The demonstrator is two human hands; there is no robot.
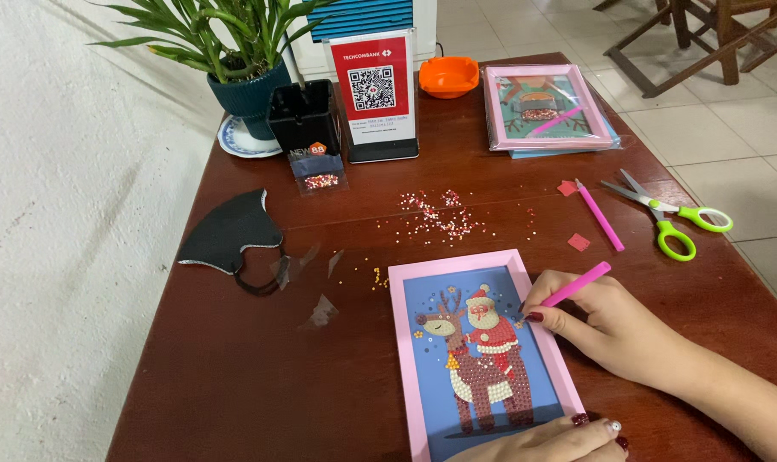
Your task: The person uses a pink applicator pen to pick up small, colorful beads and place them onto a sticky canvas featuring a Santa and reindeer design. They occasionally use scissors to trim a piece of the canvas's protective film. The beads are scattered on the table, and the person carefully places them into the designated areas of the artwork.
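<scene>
the right hand [615, 329] pinches a pink pen [572, 287] between thumb and fingers, its tip touching the bead picture [483, 359] at the figure in red riding a reindeer. the picture sits in a pink frame, lying flat at the near edge of the brown bench [234, 376]. the left hand [547, 441] rests on the frame's lower edge, fingers flat and together, gripping nothing. loose beads [440, 214] are scattered on the bench beyond the frame. a second pink pen [600, 216] and green-handled scissors [671, 214] lie to the right, well apart from the hands. a dark face mask [230, 233] lies to the left.
</scene>
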